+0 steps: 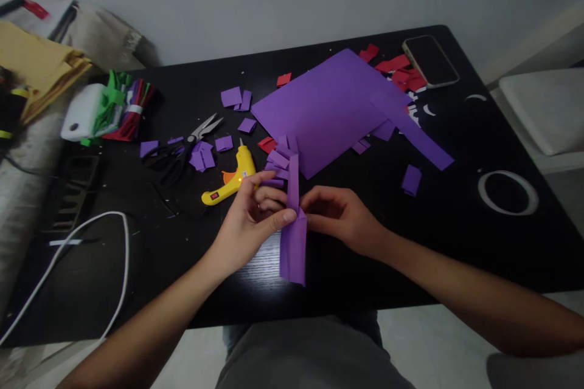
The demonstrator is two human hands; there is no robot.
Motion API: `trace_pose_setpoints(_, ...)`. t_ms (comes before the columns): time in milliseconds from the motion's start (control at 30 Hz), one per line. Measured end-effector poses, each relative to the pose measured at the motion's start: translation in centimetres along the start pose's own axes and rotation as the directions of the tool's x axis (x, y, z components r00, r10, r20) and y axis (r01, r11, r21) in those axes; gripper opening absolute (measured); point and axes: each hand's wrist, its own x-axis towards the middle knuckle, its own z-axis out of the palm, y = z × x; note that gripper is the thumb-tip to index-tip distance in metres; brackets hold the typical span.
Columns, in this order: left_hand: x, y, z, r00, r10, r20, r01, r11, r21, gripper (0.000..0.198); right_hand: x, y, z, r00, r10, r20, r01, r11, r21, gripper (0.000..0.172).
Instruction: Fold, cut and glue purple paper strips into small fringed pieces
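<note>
A folded purple paper strip [292,249] is held upright in the view, near the front of the black table. My left hand [255,213] pinches it from the left, thumb pressed on its middle. From the right, my right hand [344,219] grips its edge with thumb and fingers together. Behind my left fingers lies a heap of small folded purple pieces [277,161]. Left of that heap is a yellow glue gun [241,171] with a small light showing. Beyond my hands lies a large purple sheet [323,109].
Dark-handled scissors [182,149] lie among purple pieces at left. A phone [431,61] rests back right near red scraps [406,76]. A white tape ring [508,192] lies at right. A white cable [125,255] loops at left; bundled strips [118,106] sit behind.
</note>
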Motion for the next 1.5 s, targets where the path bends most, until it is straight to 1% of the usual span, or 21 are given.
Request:
trace_pose_setpoints(33, -0.1, 0.1, 0.1, 1.0, 0.008, 0.013, -0.008, 1.0, 0.016, 0.056, -0.1, 0.0, 0.1, 0.994, -0.086, -0.064, 0.08, 0.992, -0.099, 0.024)
trace_pose_setpoints(67, -0.2, 0.2, 0.2, 0.999, 0.011, 0.036, -0.012, 0.999, 0.032, 0.05, -0.3, 0.1, 0.1, 0.972, -0.2, -0.122, 0.17, 0.96, -0.222, 0.027)
trace_pose_setpoints(100, -0.3, 0.3, 0.2, 0.998, 0.004, 0.069, -0.007, 0.999, 0.049, 0.042, -0.4, 0.1, 0.2, 0.935, -0.317, -0.157, 0.247, 0.903, -0.351, 0.032)
trace_pose_setpoints(133, -0.4, 0.5, 0.3, 0.994, -0.016, 0.11, 0.009, 0.998, 0.067, 0.034, -0.5, 0.0, 0.1, 0.896, -0.417, -0.154, 0.306, 0.831, -0.465, 0.036)
trace_pose_setpoints(167, -0.5, 0.6, 0.2, 0.986, -0.049, 0.159, 0.035, 0.995, 0.089, 0.028, -0.6, 0.0, 0.1, 0.869, -0.48, -0.124, 0.344, 0.764, -0.545, 0.034)
trace_pose_setpoints(200, -0.6, 0.7, 0.2, 0.974, -0.087, 0.209, 0.064, 0.991, 0.116, 0.025, -0.6, -0.1, 0.1, 0.852, -0.517, -0.087, 0.373, 0.714, -0.593, 0.028)
trace_pose_setpoints(267, -0.7, 0.9, -0.1, 0.944, -0.153, 0.292, 0.106, 0.98, 0.17, 0.026, -0.7, -0.2, 0.0, 0.849, -0.528, -0.03, 0.402, 0.68, -0.614, 0.012)
trace_pose_setpoints(300, -0.7, 1.0, -0.3, 0.933, -0.166, 0.318, 0.107, 0.975, 0.195, 0.028, -0.7, -0.2, 0.0, 0.854, -0.52, -0.018, 0.404, 0.684, -0.607, 0.009)
trace_pose_setpoints(367, -0.6, 1.2, -0.9, 0.936, -0.142, 0.322, 0.059, 0.966, 0.253, 0.031, -0.6, -0.3, 0.0, 0.876, -0.482, -0.035, 0.375, 0.724, -0.579, 0.009)
trace_pose_setpoints(400, -0.5, 1.4, -1.2, 0.951, -0.104, 0.29, 0.015, 0.956, 0.293, 0.034, -0.6, -0.4, 0.0, 0.896, -0.441, -0.06, 0.335, 0.758, -0.559, 0.009)
trace_pose_setpoints(467, -0.3, 1.7, -1.8, 0.986, -0.022, 0.163, -0.038, 0.934, 0.356, 0.039, -0.6, -0.5, 0.0, 0.935, -0.329, -0.128, 0.229, 0.841, -0.491, 0.008)
trace_pose_setpoints(533, -0.1, 1.9, -2.3, 0.999, 0.037, 0.034, -0.046, 0.945, 0.324, 0.049, -0.5, -0.7, 0.0, 0.962, -0.203, -0.183, 0.121, 0.916, -0.382, 0.011)
trace_pose_setpoints(600, -0.1, 2.0, -2.5, 0.997, 0.075, -0.002, -0.071, 0.959, 0.276, 0.057, -0.3, -0.8, 0.0, 0.974, -0.104, -0.2, 0.048, 0.963, -0.267, 0.016)
trace_pose_setpoints(633, -0.2, 2.0, -2.4, 0.996, 0.086, -0.001, -0.083, 0.957, 0.278, 0.055, -0.2, -0.8, 0.0, 0.978, -0.065, -0.199, 0.02, 0.976, -0.218, 0.019)
trace_pose_setpoints(767, -0.3, 2.0, -1.6, 0.995, 0.1, -0.03, -0.082, 0.93, 0.359, 0.023, 0.0, -0.7, -0.1, 0.982, 0.0, -0.187, -0.027, 0.99, -0.142, 0.025)
trace_pose_setpoints(833, -0.3, 1.9, -1.2, 0.993, 0.11, -0.042, -0.088, 0.93, 0.357, 0.017, -0.1, -0.7, -0.1, 0.983, 0.001, -0.186, -0.028, 0.99, -0.141, 0.022)
trace_pose_setpoints(1033, -0.2, 2.1, -1.1, 0.983, 0.172, -0.067, -0.131, 0.904, 0.407, 0.01, -0.2, -0.9, -0.1, 0.983, -0.023, -0.18, -0.007, 0.986, -0.165, 0.013)
trace_pose_setpoints(1133, -0.2, 2.1, -1.4, 0.977, 0.201, -0.065, -0.154, 0.889, 0.431, 0.005, -0.2, -0.9, -0.2, 0.988, -0.039, -0.15, 0.017, 0.99, -0.141, 0.011)
trace_pose_setpoints(1267, -0.2, 2.0, -1.7, 0.975, 0.214, -0.052, -0.171, 0.885, 0.434, 0.005, -0.1, -1.0, -0.4, 0.995, -0.03, -0.095, 0.02, 0.993, -0.112, 0.009)
trace_pose_setpoints(1400, -0.1, 2.0, -1.7, 0.978, 0.209, -0.024, -0.177, 0.878, 0.445, 0.006, 0.1, -1.3, -0.6, 0.993, 0.04, -0.107, -0.049, 0.995, -0.081, 0.01)
trace_pose_setpoints(1500, -0.1, 2.0, -1.5, 0.979, 0.203, 0.015, -0.186, 0.864, 0.467, 0.007, 0.3, -1.5, -0.5, 0.982, 0.176, -0.075, -0.179, 0.983, -0.032, 0.023)
